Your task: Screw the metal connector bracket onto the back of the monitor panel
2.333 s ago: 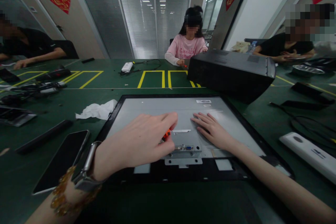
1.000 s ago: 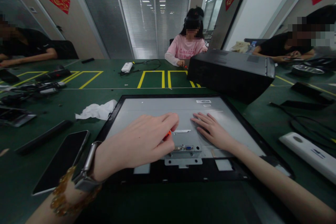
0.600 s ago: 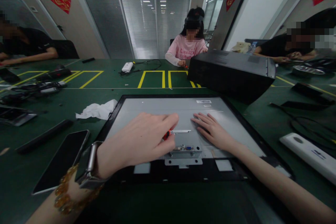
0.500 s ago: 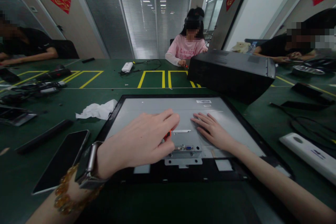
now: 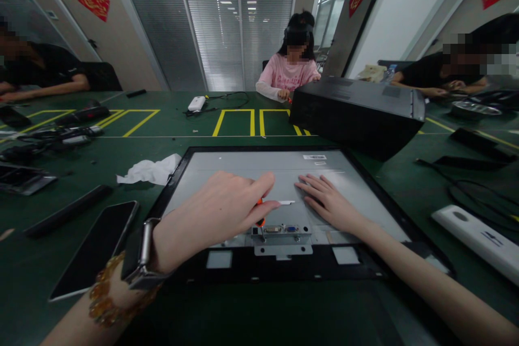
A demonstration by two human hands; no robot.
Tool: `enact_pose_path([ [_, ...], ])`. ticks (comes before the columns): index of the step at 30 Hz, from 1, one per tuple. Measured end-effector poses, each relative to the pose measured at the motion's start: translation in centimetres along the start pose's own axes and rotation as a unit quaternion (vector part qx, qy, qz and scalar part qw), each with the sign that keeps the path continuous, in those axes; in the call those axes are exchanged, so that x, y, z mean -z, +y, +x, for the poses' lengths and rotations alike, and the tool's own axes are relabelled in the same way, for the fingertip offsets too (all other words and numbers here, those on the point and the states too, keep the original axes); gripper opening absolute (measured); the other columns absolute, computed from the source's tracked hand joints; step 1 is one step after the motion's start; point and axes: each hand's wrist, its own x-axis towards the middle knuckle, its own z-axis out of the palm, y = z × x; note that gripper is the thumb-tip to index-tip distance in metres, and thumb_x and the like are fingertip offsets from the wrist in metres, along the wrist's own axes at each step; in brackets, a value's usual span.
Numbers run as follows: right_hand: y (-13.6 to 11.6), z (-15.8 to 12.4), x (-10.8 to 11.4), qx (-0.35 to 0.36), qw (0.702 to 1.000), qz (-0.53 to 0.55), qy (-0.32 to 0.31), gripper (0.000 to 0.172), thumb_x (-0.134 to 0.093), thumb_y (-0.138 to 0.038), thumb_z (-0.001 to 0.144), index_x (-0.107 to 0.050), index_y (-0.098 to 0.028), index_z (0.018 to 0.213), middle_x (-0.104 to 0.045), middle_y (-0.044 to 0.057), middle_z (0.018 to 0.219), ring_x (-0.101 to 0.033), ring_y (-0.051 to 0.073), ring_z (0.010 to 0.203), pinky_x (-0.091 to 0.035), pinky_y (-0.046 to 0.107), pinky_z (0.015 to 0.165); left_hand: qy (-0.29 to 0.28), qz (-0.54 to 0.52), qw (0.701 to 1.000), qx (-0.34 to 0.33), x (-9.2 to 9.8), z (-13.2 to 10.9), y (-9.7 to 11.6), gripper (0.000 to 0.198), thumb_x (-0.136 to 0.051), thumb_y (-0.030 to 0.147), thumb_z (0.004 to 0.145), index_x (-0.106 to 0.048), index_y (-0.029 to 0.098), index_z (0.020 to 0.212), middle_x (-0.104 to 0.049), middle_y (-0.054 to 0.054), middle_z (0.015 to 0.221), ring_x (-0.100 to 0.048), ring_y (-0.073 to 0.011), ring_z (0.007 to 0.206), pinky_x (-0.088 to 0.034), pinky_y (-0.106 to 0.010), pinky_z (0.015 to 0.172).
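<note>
My left hand point(image 5: 219, 205), with a watch and beaded bracelet at the wrist, is closed on an orange and black screwdriver handle point(image 5: 260, 221). The tool stands over the left end of a metal port bracket point(image 5: 284, 249) with a blue connector; its tip is hard to make out. My right hand point(image 5: 330, 203) lies flat, fingers spread, on the grey metal back of a display panel point(image 5: 243, 160). A black frame surrounds the panel, which lies on the green table point(image 5: 170, 143).
Left are a phone point(image 5: 97, 248), a black bar point(image 5: 68, 211) and a crumpled tissue point(image 5: 150, 169). A large black case point(image 5: 352, 113) stands behind the panel's right corner. A white device point(image 5: 478, 240) lies right. A person in pink point(image 5: 286, 73) sits opposite; others sit at both sides.
My left hand has turned a little and its fingers have shifted on the screwdriver, showing more of the handle and bracket. The right hand has not moved.
</note>
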Motion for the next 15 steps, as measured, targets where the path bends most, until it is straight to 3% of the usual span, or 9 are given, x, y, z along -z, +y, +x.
enact_pose_path([
  [3,-0.1,0.0,0.1,-0.001,1.0,-0.002,-0.007,0.044,-0.035,-0.038,0.098,-0.042,-0.029,0.14,-0.043,0.006,0.148,-0.035,0.026,0.138,-0.025,0.056,0.112,-0.009,-0.009,1.0,-0.005,0.4,-0.1,0.1,0.024,-0.04,0.041,0.096,-0.046,0.02,0.086,-0.054,0.003,0.056,-0.049,-0.0157,0.048,-0.022,-0.028,0.049],
  [7,-0.2,0.0,0.1,-0.003,1.0,-0.005,-0.004,0.043,-0.036,-0.037,0.098,-0.043,-0.028,0.14,-0.044,0.006,0.147,-0.035,0.026,0.137,-0.025,0.056,0.112,-0.027,-0.043,0.998,-0.032,1.0,-0.3,0.3,0.004,-0.042,0.024,0.087,-0.045,0.021,0.086,-0.056,0.003,0.061,-0.049,-0.0155,0.05,-0.025,-0.029,0.052],
  [15,-0.1,0.0,0.0,-0.004,1.0,-0.008,-0.003,0.043,-0.036,-0.037,0.098,-0.044,-0.029,0.139,-0.045,0.006,0.146,-0.036,0.025,0.137,-0.026,0.056,0.112,-0.019,-0.021,0.999,-0.017,0.9,-0.4,0.4,0.009,-0.041,0.025,0.088,-0.048,0.02,0.09,-0.053,0.004,0.054,-0.046,-0.0148,0.045,-0.023,-0.028,0.05],
])
